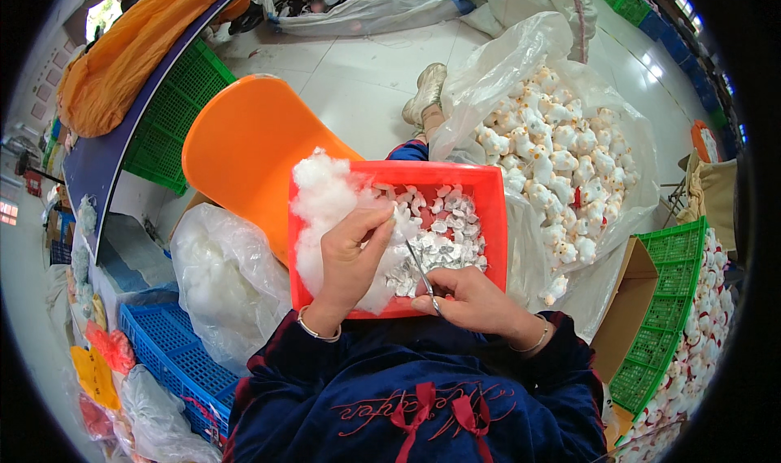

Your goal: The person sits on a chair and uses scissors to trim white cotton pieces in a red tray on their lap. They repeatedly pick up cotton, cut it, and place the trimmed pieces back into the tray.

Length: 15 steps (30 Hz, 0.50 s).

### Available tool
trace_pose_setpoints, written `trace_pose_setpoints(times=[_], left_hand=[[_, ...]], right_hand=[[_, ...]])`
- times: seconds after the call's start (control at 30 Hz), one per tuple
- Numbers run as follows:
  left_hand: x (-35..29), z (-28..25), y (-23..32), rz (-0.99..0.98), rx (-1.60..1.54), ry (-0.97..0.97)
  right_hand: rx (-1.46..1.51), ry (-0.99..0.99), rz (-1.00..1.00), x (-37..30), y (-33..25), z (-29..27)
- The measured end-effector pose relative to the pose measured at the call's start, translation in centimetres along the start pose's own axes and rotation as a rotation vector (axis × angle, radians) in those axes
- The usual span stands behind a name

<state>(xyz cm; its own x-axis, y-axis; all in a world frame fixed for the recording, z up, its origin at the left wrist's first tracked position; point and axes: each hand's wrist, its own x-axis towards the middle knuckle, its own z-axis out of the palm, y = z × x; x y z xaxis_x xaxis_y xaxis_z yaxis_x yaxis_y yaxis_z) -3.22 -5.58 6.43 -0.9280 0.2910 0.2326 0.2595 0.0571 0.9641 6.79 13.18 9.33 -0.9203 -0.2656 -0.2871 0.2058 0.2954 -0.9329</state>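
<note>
"Pinched fingertips on the left hand (350, 255) seem to hold a small white bit (394, 211), mostly hidden, so I can't tell if it's a sewn piece or fluff. What about the right?"

"Right hand (468, 294) is closed round a slim metal tool (421, 274), its tip just below the left fingertips and apart from them."

"Which step is that?"

"Filling a piece, I'd judge, with the tool for poking. The next move calls for a steady pinch and the tip lined up with whatever opening there is; I can't see one."

"And where's the work?"

"Over the red tray (495, 243). Fluff (319, 193) heaps on its left side and spills past the rim; small white pieces (446, 250) lie to the right."

"Anything in the way?"

"Mainly the fluff, covering much of the tray beneath the left hand. Beyond the tray, an orange chair (244, 141) stands near its left corner, a bag of fluff (221, 280) slumps at left, and plush toys (561, 166) fill a clear bag (628, 125) at right."
</note>
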Motion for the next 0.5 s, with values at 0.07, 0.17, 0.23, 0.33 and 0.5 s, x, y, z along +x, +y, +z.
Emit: trace_pose_setpoints(times=[0.07,0.17,0.23,0.33,0.5], left_hand=[[-0.2,0.5,-0.2,0.057,0.043,0.056],[-1.3,1.7,-0.1,0.024,-0.039,0.075],[-1.6,1.9,-0.3,-0.124,-0.206,0.104],[-1.1,1.0,-0.8,-0.210,-0.283,0.075],[0.0,-0.9,-0.9,-0.211,-0.246,-0.077]], right_hand=[[0.065,0.055,0.001,0.3,0.9,1.3],[0.020,0.228,-0.071,1.2,0.6,1.7],[-0.079,0.331,-0.126,1.3,0.0,1.1],[-0.174,0.337,-0.093,0.4,0.1,-0.1],[-0.389,0.333,-0.224,-0.6,1.9,-2.9]])
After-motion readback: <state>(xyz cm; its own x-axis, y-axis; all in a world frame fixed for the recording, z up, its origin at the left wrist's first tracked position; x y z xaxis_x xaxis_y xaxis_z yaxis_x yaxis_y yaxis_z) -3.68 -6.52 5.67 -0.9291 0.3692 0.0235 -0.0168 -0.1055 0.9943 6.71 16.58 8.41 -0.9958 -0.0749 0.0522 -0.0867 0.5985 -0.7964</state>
